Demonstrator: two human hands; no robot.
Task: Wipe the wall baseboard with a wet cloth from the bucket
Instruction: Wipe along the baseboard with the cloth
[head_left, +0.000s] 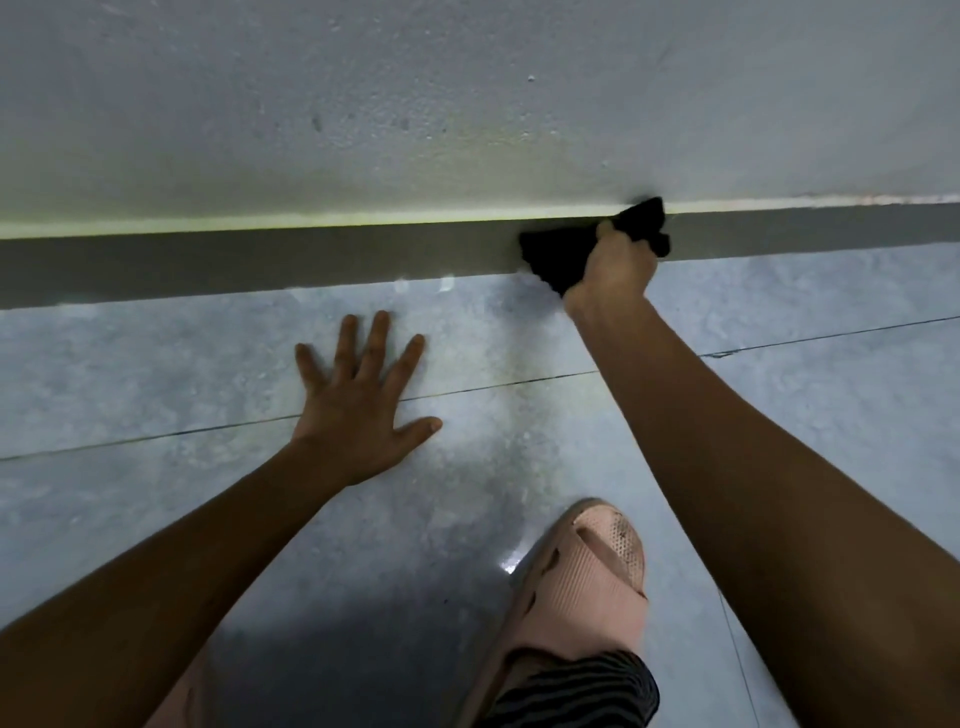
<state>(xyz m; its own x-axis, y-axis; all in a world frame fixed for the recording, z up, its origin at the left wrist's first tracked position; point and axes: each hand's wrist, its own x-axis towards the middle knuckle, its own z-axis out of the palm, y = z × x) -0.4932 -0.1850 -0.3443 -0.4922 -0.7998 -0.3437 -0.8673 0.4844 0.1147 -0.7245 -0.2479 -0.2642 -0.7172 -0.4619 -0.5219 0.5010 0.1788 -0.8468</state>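
A dark grey baseboard (260, 262) runs across the foot of a rough white wall (467, 104). My right hand (615, 270) is shut on a black cloth (550, 254) and presses it flat against the baseboard, right of centre. The cloth covers the strip from its top edge down to the floor. My left hand (363, 400) lies flat on the grey tiled floor (156, 374), fingers spread, holding nothing, a little in front of the baseboard. No bucket is in view.
A foot in a pink slipper (576, 597) stands on the tiles at the bottom centre, with a striped trouser hem above it. Tile joints cross the floor. Small white specks lie on the floor at the foot of the baseboard near the cloth.
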